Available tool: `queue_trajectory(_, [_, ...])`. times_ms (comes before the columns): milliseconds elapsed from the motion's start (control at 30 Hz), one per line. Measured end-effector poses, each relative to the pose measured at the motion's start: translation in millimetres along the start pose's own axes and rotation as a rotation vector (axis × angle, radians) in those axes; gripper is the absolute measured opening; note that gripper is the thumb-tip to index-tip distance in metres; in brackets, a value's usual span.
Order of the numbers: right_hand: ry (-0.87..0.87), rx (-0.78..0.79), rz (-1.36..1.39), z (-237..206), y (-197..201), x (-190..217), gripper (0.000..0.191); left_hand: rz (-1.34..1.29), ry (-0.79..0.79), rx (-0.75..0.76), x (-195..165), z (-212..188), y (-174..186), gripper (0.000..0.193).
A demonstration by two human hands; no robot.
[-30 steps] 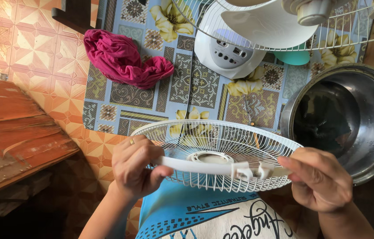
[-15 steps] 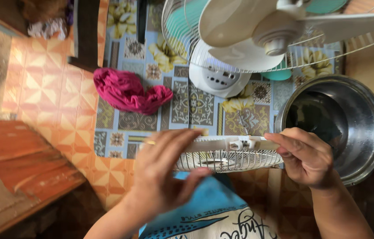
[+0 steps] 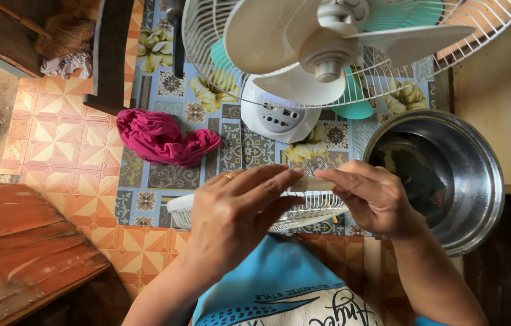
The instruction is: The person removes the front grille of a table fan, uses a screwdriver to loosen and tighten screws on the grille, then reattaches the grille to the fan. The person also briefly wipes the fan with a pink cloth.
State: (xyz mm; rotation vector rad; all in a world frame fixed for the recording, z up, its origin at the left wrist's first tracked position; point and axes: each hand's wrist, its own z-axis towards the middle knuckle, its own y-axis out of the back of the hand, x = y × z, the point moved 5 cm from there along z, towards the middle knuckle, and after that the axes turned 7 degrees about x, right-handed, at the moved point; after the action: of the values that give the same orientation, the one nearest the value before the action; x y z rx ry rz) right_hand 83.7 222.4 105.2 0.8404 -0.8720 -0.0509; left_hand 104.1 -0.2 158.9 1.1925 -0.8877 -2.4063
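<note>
Both hands hold a white wire fan guard (image 3: 304,211) edge-on in front of the person's chest. Left hand (image 3: 237,220) lies over the near rim with fingers stretched long and pressed together toward the right, thumb tucked under the grille, a gold ring on one finger. Right hand (image 3: 373,196) meets it from the other side, its fingertips pinching the guard's pale plastic rim band — the two sets of fingertips almost touch at the top of the rim.

Seen nearly flat, the guard shows as a shallow dish of thin white spokes, its left edge poking out past the left wrist.

Beyond the hands stands a fan (image 3: 328,54) with its front open: cream blades, a round hub, a white wire rear cage and a white base with small buttons. A crumpled magenta cloth (image 3: 162,139) lies on the floor to the left — soft, folded on itself. At right sits a large shiny steel pot (image 3: 479,175), just beside the right hand. The floor (image 3: 56,133) is patterned sheet — orange diamonds, and blue floral squares.
</note>
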Motion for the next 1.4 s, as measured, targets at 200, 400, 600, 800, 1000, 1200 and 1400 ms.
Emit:
queue_trajectory(200, [0.008,0.02,0.023,1.3,0.1,2.6,0.029,0.018,0.032,0.0,-0.6,-1.2,-0.9,0.016])
queue_trajectory(400, [0.023,0.045,0.025,5.1,4.7,6.7,0.033,0.032,0.034,0.002,-0.9,-3.1,0.4,0.015])
queue_trajectory(600, [-0.008,-0.565,0.268,-62.1,44.9,19.7,0.033,0.013,0.039,-0.007,3.6,-6.1,6.3,0.016])
queue_trajectory(800, [-0.711,-0.662,-0.074,-146.7,-44.9,-14.9,0.021,0.003,0.033,0.012,10.8,-10.6,8.3,0.019])
queue_trajectory(1000, [-0.573,-0.456,-0.494,-105.7,-125.5,-59.3,0.043,-0.013,0.083,0.03,16.7,-15.3,9.0,0.021])
queue_trajectory(1200, [-0.628,-0.398,-0.464,-94.1,-129.2,-75.4,0.029,-0.023,0.068,0.039,16.8,-17.6,9.9,0.022])
queue_trajectory(1400, [-1.153,-0.353,0.226,-195.8,-139.2,-64.7,0.03,0.013,0.054,0.028,17.8,-14.1,9.7,0.021])
